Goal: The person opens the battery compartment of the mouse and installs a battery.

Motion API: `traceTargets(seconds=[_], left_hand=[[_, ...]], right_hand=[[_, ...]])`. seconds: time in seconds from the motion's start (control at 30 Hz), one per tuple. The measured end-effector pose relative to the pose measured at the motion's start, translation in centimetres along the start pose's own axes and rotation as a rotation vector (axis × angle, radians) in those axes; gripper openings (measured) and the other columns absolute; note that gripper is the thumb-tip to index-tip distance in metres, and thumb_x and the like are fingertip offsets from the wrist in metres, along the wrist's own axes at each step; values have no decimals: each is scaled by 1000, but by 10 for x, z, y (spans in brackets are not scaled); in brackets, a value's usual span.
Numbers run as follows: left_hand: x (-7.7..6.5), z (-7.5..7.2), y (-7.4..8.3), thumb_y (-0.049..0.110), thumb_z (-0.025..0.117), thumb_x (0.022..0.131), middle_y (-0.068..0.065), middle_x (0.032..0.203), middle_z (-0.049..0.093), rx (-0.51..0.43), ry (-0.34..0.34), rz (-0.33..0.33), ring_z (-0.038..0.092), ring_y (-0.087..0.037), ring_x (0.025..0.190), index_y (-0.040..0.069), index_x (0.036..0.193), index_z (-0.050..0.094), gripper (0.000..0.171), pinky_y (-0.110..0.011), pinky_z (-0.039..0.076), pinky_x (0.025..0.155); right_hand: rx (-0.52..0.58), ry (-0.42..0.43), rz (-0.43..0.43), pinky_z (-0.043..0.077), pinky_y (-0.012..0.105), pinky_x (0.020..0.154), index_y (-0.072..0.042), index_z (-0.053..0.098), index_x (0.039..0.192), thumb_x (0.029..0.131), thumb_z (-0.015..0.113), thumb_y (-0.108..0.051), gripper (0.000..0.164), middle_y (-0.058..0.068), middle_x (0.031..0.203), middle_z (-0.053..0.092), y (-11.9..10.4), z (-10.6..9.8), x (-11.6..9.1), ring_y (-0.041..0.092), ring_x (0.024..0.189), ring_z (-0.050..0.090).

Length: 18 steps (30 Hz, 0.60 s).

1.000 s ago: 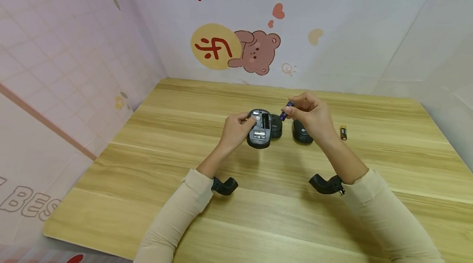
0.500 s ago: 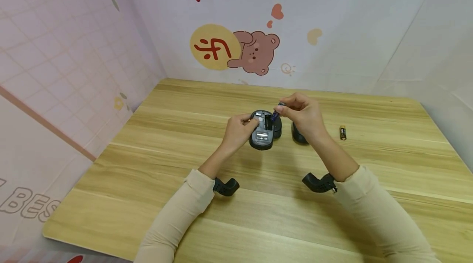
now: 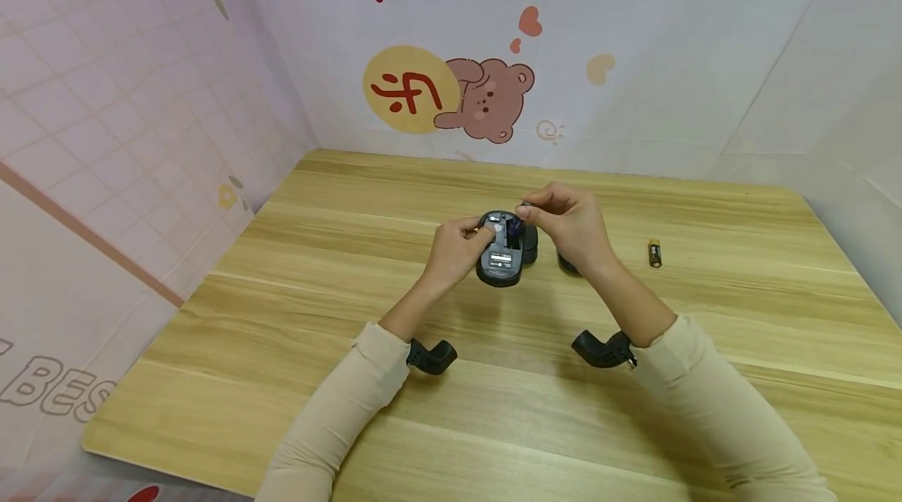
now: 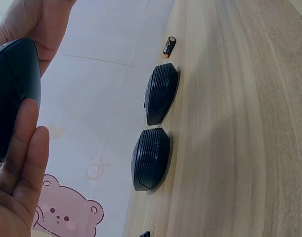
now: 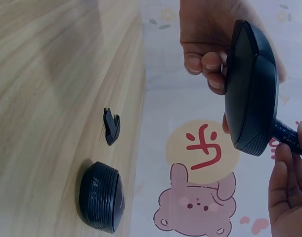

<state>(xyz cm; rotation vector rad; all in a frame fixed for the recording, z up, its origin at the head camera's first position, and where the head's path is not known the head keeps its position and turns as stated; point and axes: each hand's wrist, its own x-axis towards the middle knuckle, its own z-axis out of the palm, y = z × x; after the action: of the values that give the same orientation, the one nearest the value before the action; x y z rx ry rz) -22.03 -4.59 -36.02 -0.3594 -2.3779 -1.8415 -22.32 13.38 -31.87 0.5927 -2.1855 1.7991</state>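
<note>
My left hand grips a black computer mouse above the table, its underside facing me and its battery bay uncovered. The thumb lies on that underside, while the fingers support the mouse from behind in the left wrist view. My right hand pinches a dark purple-blue battery by its upper end. In the head view the battery slants into the bay's upper part; how deep it sits cannot be told. Two more black mice, one nearer and one farther, rest on the table beyond.
A loose black-and-gold battery lies on the wooden table, right of the mice. In the right wrist view, a small black cover-like piece lies near a mouse. A printed wall sheet stands behind the table.
My right hand has moved left and slightly down, bringing the battery from beside the mouse into its bay. The held mouse has shifted slightly right.
</note>
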Motion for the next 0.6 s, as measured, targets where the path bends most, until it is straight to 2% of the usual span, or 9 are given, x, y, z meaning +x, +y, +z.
traceTargets(seconds=[0.23, 0.6], left_hand=[[0, 0, 0, 13, 55, 88, -12, 69, 68, -6, -19, 5, 54, -9, 48, -6, 114, 65, 34, -21, 40, 42], [0, -1, 0, 15, 54, 89, -8, 63, 64, 0, -24, 7, 47, -8, 44, -5, 114, 65, 34, -21, 36, 40]], right_hand=[[-99, -6, 2, 51, 18, 67, 10, 69, 92, 83, 71, -2, 16, 23, 96, 68, 2, 0, 0, 2, 74, 63], [-177, -89, 15, 53, 20, 62, 6, 71, 88, 82, 73, -4, 11, 18, 90, 69, -2, 3, -3, 5, 72, 63]])
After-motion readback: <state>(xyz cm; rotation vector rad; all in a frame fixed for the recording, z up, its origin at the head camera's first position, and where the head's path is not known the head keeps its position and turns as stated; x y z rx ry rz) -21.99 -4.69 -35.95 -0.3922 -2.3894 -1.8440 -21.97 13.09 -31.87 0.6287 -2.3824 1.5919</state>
